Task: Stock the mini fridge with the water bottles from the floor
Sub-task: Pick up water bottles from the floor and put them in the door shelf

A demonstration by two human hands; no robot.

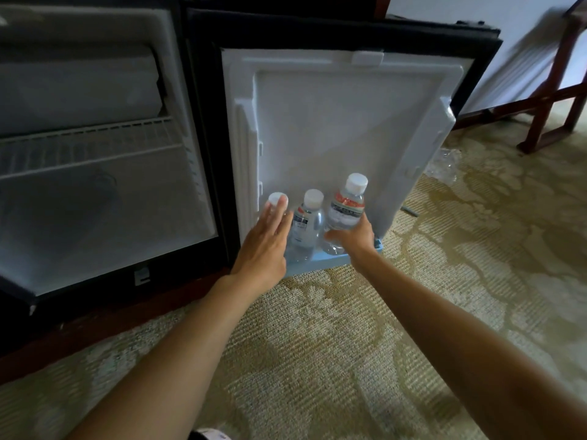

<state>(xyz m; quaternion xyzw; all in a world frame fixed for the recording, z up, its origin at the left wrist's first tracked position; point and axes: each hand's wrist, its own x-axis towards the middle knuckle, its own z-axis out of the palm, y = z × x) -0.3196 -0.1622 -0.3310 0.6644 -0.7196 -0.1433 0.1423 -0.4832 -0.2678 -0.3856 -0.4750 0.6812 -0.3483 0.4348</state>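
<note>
Both bare forearms outstretched, left hand (263,246) flat with fingers (279,211) extended, right hand (354,238) curled in a grasp.

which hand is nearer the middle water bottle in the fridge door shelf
Left. The left hand lies open right beside the middle bottle; the right hand grips the right bottle beyond it.

My right hand (351,238) grips a bottle (344,206) at the right end of the door shelf (330,260), hard by the door's raised side rib (416,163); the middle bottle (305,227) stands just beside it, my flat left hand (265,246) covers the third bottle (277,200), so that shelf is crowded. The fridge cavity (104,217) lies open below the wire rack (89,147); the carpet (317,344) between my arms is bare.
</note>
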